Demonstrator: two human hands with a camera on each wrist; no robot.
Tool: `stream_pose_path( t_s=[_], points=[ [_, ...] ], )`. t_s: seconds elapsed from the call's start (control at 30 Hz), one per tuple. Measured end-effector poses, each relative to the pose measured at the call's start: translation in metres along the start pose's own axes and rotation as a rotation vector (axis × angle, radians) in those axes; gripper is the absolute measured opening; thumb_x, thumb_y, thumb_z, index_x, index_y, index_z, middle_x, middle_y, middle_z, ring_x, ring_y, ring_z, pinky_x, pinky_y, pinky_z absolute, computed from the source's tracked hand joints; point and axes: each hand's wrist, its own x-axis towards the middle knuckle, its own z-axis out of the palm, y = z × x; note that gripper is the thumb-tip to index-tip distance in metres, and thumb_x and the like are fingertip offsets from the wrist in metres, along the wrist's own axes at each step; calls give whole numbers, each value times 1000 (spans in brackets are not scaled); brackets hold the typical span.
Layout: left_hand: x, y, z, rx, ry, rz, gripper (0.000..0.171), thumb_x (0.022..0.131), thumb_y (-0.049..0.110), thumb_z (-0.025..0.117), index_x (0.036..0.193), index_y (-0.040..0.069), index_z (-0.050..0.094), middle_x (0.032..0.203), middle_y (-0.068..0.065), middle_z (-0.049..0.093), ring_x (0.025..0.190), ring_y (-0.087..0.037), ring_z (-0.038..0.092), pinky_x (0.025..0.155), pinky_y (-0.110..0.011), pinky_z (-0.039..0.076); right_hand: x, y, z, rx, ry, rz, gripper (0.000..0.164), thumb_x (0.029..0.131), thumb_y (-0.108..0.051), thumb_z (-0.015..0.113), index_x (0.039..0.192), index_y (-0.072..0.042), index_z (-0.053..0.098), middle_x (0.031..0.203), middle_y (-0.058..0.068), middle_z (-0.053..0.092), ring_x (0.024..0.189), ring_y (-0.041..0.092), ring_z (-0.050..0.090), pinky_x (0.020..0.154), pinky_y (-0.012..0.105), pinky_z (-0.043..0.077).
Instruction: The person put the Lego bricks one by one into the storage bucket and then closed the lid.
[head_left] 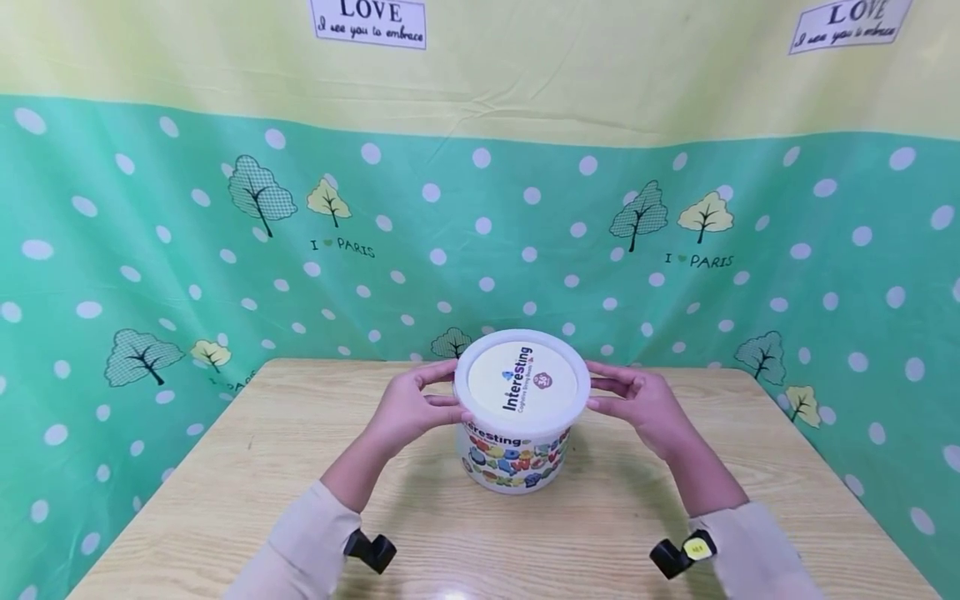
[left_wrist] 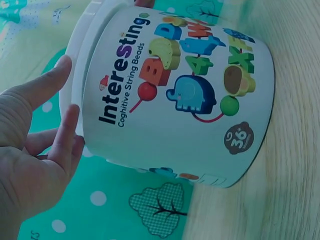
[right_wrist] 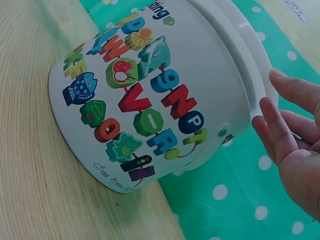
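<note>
A white round tub (head_left: 513, 462) printed with colourful letters and shapes stands upright on the wooden table. Its white lid (head_left: 522, 382) is on, with "Interesting" printed across the top. On the left side my left hand (head_left: 412, 404) has its thumb and fingertips at the lid's rim. From the opposite side my right hand (head_left: 637, 404) reaches to the rim in the same way, its fingers extended. In the left wrist view, the thumb and fingers lie spread apart along the lid edge. A white carrying handle (right_wrist: 202, 155) hangs down the tub's side in the right wrist view.
The wooden table (head_left: 247, 492) stretches out around the tub. Behind it and at both sides hangs a green and yellow cloth (head_left: 480, 217) with white dots and trees. A small black device (head_left: 371, 550) is strapped at the left wrist, another (head_left: 678, 557) at the right.
</note>
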Motion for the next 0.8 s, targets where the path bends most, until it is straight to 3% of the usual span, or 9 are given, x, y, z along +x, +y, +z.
stream_pose_path(
  t_s=[0.37,0.63,0.8],
  points=[
    [6,-6,-7,20,13,-18,78,69,14,89,138,5,55,136,-13,55,104,-29,67,81,-35,57,9,-4,4,-115,-22,54,60,84,-23,78,137,-5,56,131,15,60,117,29,60,94,36,51],
    [13,-7,-8,63,5,-10,78,69,13,89,138,6,54,136,-12,56,100,-27,69,82,-35,57,13,-6,4,-174,-34,79,57,87,-23,76,138,-7,56,132,13,60,122,32,55,96,40,50],
    [14,-7,-11,148,-13,-22,82,66,21,91,138,7,55,134,-13,56,102,-29,67,83,-37,57,14,-4,3,-242,-55,103,60,86,-28,77,138,-6,55,130,15,61,121,33,55,95,43,50]
  ],
)
